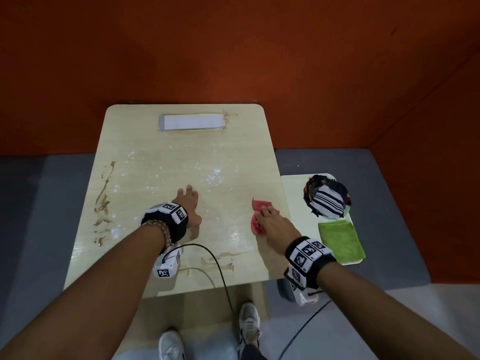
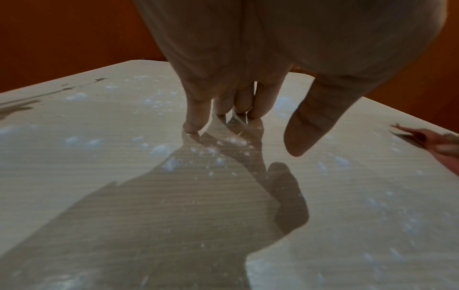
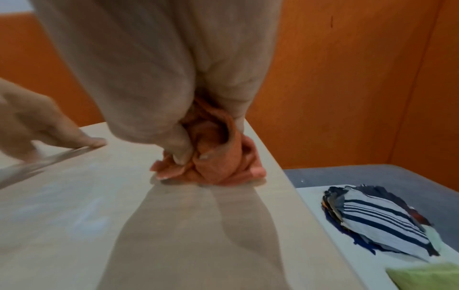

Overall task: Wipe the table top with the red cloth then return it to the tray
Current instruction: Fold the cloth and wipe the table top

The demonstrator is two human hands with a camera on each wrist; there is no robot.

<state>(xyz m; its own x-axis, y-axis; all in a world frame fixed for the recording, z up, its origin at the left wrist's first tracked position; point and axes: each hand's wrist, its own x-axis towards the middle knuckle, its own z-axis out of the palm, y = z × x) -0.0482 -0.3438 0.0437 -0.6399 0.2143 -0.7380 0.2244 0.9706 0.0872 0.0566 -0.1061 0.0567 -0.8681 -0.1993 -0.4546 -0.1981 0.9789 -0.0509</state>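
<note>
The red cloth (image 1: pixel 258 216) (image 3: pixel 216 157) lies bunched on the right side of the pale wooden table top (image 1: pixel 181 165). My right hand (image 1: pixel 272 222) (image 3: pixel 183 155) grips it, thumb and fingers curled into its folds, and holds it down on the table. My left hand (image 1: pixel 188 203) (image 2: pixel 238 117) rests near the table's middle, fingers straight with the tips touching the surface (image 2: pixel 124 196), holding nothing. The white tray (image 1: pixel 293 193) (image 3: pixel 347 255) stands lower, to the right of the table.
Brown smears (image 1: pixel 104 198) run along the table's left edge and white powder specks (image 1: pixel 213 175) dot its middle. A white flat block (image 1: pixel 191 122) lies at the far edge. On the tray lie a striped dark cloth (image 1: pixel 327 201) and a green cloth (image 1: pixel 340 240). Orange walls enclose the back and right.
</note>
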